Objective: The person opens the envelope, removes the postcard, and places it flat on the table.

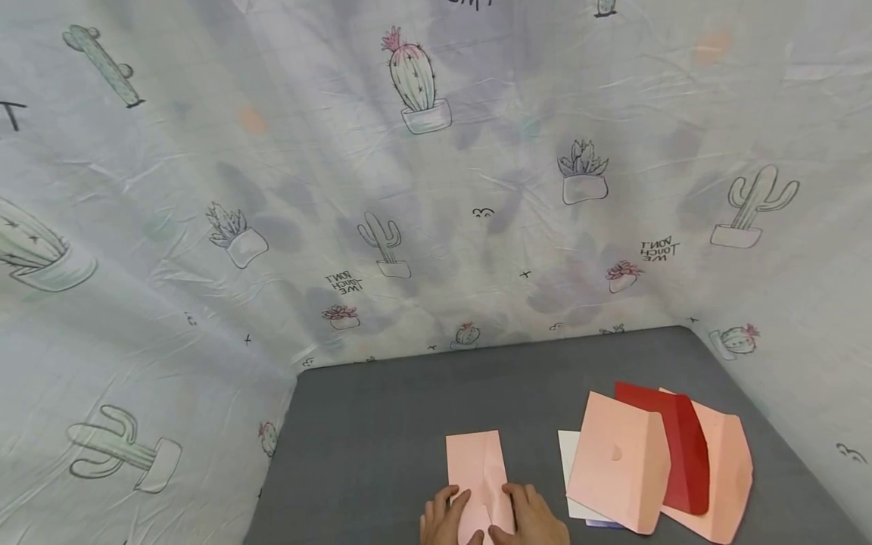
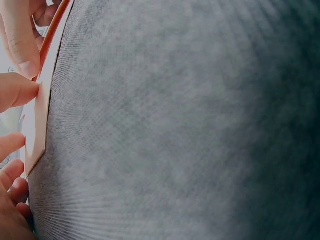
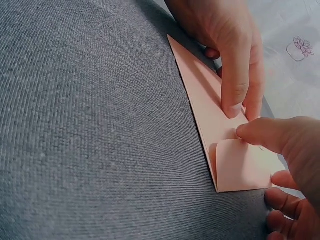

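Note:
A pale pink paper envelope (image 1: 468, 456) lies lengthwise on the dark grey surface, its side panels folded inward and meeting near the middle. My left hand (image 1: 444, 521) holds its left edge with the fingers, the thumb on top. At the opposite edge my right hand (image 1: 534, 522) has fingers curled, its thumb reaching in beside the left one. In the right wrist view, the right thumb (image 3: 247, 131) presses a folded panel (image 3: 242, 162) that stands slightly raised at its near side. The left wrist view catches the envelope (image 2: 44, 100) only edge-on, with fingertips along it.
To the right lies an overlapping pile: a pink envelope (image 1: 606, 469) with a half-round notch, a red envelope (image 1: 684, 454), another pink envelope (image 1: 732, 454) and a white one (image 1: 568, 443) underneath. Cactus-printed cloth (image 1: 477, 250) hangs around the grey table (image 1: 381, 424).

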`<state>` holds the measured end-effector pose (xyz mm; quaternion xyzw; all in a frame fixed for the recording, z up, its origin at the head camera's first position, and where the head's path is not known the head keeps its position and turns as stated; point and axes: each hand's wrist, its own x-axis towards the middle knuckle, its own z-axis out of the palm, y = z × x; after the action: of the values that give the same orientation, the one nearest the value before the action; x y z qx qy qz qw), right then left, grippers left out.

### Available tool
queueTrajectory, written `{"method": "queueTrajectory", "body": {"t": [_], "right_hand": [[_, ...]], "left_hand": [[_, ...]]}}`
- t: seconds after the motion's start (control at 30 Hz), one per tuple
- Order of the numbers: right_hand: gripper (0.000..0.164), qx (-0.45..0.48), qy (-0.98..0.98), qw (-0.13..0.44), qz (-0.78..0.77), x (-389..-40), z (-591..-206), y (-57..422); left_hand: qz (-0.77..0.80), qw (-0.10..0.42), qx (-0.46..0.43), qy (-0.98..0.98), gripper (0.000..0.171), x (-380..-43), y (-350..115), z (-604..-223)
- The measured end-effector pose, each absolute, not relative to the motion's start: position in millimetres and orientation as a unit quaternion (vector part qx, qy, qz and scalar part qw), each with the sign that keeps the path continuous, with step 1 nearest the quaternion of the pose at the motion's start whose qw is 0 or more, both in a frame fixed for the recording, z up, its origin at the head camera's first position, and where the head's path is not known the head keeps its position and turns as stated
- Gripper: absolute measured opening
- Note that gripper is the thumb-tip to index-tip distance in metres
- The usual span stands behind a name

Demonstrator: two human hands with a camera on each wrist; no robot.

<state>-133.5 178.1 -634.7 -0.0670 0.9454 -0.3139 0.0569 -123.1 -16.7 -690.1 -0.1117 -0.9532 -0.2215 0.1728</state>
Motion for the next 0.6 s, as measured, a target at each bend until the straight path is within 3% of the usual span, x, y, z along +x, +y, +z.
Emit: {"method": "queueTrajectory", "body": {"t": [0.6], "right_hand": [[0.063, -0.072, 0.927, 0.094, -0.355, -137.5, -639.1, 185.3]], "left_hand": [[-0.239, 0.109, -0.102, -0.959, 0.050, -122.8, -17.1, -683.4]]}}
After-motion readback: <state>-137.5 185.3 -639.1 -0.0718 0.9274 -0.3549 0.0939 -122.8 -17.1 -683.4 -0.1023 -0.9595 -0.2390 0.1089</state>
